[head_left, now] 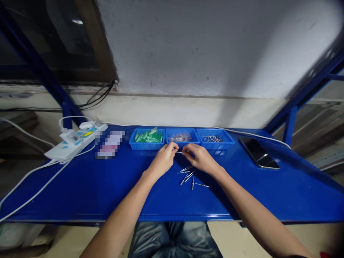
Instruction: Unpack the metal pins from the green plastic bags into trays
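Between my two hands a small metal blind rivet (179, 152) lies roughly level, in front of the middle bin. My left hand (167, 154) pinches at its left end, and the fingertips of my right hand (198, 154) close around its right end. Just below the hands, several loose blind rivets (189, 176) are scattered on the blue table (107, 193), pointing in different ways. The middle blue bin (183, 142) holds clear plastic and small pieces I cannot make out. The right blue bin (217, 144) contains more metal rivets.
A left blue bin (146, 146) holds green packets (149, 136). A dark phone (259, 152) lies at the right. A white power strip (64, 148) with plugs and cables sits at the left, near a blurred card (110, 144). A white cable (258, 134) runs along the back edge.
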A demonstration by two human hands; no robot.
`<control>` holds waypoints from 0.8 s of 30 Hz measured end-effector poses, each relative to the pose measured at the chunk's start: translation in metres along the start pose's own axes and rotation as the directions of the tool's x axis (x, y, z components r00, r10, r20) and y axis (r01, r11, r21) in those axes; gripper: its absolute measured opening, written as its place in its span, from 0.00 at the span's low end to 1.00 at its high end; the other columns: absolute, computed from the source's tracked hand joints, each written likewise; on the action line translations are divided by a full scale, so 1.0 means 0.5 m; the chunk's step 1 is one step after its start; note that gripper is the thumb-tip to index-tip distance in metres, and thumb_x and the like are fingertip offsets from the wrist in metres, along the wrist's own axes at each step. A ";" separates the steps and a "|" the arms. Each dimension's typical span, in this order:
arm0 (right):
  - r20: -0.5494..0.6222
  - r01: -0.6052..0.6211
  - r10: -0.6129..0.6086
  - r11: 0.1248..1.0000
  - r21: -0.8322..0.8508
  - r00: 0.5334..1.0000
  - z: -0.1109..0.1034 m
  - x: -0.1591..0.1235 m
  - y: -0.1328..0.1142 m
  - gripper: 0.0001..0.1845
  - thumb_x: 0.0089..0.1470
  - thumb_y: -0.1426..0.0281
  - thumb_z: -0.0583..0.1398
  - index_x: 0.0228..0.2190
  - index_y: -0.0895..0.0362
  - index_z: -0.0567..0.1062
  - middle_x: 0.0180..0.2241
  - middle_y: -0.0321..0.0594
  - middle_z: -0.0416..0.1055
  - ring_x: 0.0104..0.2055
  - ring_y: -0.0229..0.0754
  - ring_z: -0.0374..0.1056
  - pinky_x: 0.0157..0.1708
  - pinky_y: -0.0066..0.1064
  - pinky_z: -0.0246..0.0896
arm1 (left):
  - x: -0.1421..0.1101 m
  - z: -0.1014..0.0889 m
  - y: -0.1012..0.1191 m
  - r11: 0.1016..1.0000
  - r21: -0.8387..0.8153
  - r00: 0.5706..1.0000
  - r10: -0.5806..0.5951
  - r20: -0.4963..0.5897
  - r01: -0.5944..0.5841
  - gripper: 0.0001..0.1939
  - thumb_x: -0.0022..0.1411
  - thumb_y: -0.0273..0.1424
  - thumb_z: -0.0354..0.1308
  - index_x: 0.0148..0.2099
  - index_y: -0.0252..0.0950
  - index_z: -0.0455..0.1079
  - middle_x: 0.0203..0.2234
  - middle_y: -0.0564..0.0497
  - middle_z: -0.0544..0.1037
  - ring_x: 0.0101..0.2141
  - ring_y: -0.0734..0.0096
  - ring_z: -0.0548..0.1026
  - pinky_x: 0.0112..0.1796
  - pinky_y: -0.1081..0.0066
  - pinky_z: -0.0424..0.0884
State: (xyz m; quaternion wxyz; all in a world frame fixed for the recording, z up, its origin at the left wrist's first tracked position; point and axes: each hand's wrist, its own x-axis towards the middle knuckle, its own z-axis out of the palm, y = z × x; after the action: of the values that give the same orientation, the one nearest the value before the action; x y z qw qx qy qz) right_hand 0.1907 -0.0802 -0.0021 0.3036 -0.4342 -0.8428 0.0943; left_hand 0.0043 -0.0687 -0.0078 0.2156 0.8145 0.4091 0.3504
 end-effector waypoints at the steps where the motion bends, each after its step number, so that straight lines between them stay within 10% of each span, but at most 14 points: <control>1: 0.004 0.003 -0.003 1.000 -0.004 1.000 -0.003 0.001 -0.001 0.05 0.57 0.71 0.53 0.34 0.56 0.69 0.31 0.40 0.70 0.31 0.38 0.65 0.31 0.28 0.57 | -0.001 0.000 0.003 1.000 -0.008 1.000 -0.009 0.009 0.009 0.10 0.65 0.26 0.43 0.44 0.37 0.63 0.30 0.50 0.73 0.32 0.70 0.72 0.34 0.70 0.68; 7: -0.228 -0.134 0.109 0.986 -0.101 0.968 -0.069 -0.002 0.033 0.14 0.61 0.66 0.48 0.29 0.57 0.68 0.25 0.40 0.68 0.28 0.40 0.64 0.31 0.29 0.56 | 0.004 0.011 0.017 0.996 0.074 0.994 0.035 0.099 -0.043 0.17 0.66 0.28 0.42 0.55 0.38 0.60 0.33 0.49 0.74 0.35 0.70 0.72 0.38 0.68 0.69; 14: -0.511 -0.543 0.422 0.832 -0.109 0.749 -0.126 -0.031 0.127 0.16 0.55 0.60 0.54 0.40 0.58 0.69 0.19 0.34 0.65 0.22 0.40 0.63 0.26 0.29 0.53 | 0.045 0.038 0.015 0.847 0.304 0.857 0.287 0.429 -0.436 0.16 0.62 0.22 0.48 0.48 0.43 0.70 0.45 0.49 0.70 0.45 0.64 0.68 0.44 0.65 0.66; 24: -0.059 -0.172 0.171 0.985 -0.003 0.983 -0.040 0.000 0.022 0.10 0.56 0.65 0.55 0.38 0.56 0.71 0.27 0.37 0.69 0.27 0.36 0.63 0.29 0.27 0.54 | 0.036 0.020 -0.029 0.959 0.204 0.957 0.140 0.256 -0.195 0.07 0.64 0.28 0.48 0.38 0.37 0.67 0.34 0.50 0.74 0.39 0.65 0.69 0.42 0.65 0.66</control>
State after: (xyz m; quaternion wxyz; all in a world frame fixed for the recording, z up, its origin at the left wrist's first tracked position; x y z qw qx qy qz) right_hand 0.2102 -0.0757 0.0090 0.3172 -0.5089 -0.7935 0.1038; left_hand 0.0117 -0.0464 -0.0164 0.1383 0.9018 0.3465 0.2181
